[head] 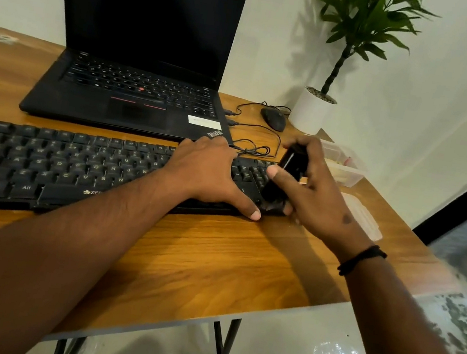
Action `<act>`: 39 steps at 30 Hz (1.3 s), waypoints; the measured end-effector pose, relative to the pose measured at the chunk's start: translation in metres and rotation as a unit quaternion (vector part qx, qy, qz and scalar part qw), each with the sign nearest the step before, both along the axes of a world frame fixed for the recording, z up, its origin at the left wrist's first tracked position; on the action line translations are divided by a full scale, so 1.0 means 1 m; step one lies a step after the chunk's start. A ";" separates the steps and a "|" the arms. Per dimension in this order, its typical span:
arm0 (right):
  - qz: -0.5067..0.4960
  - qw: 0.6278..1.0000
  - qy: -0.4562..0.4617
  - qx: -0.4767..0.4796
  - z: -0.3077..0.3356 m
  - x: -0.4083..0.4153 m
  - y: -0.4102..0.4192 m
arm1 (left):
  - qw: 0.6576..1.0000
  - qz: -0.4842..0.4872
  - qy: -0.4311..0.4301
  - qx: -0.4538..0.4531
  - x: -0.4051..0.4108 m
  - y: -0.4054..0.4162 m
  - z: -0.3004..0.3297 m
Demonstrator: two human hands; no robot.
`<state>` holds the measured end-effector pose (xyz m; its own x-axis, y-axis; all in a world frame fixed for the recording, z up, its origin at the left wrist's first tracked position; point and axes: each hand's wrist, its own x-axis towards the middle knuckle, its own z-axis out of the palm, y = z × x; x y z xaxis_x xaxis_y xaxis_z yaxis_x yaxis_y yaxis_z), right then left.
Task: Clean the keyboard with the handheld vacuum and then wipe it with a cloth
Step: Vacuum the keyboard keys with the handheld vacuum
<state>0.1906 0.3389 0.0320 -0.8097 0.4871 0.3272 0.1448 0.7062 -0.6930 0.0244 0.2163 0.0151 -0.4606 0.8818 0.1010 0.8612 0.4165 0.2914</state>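
While the left hand (209, 170) lies flat on the keyboard (60, 164), the right grip (313, 189) clasps the vacuum (282, 178) above the wooden desk (197, 263).

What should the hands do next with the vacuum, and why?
Probably slide the handheld vacuum leftward along the keyboard: the right hand holds its nozzle on the right-end keys, the left hand steadies the board, and the left keys seem not yet covered.

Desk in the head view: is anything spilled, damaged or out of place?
One mark: a pale worn or stained patch on the far left corner of the wooden desk. Otherwise nothing stands out: the left hand steadies the keyboard while the right hand holds the vacuum.
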 end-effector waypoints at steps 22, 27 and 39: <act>-0.093 0.990 -0.004 0.108 0.005 -0.056 0.031 | 1.000 0.000 0.007 -0.004 0.000 0.001 0.000; -0.085 0.990 -0.003 0.109 0.008 -0.068 0.034 | 1.000 0.000 0.012 -0.003 -0.001 0.001 -0.001; -0.013 1.000 -0.023 0.010 0.012 -0.083 0.029 | 1.000 -0.004 0.008 -0.001 0.000 0.000 0.001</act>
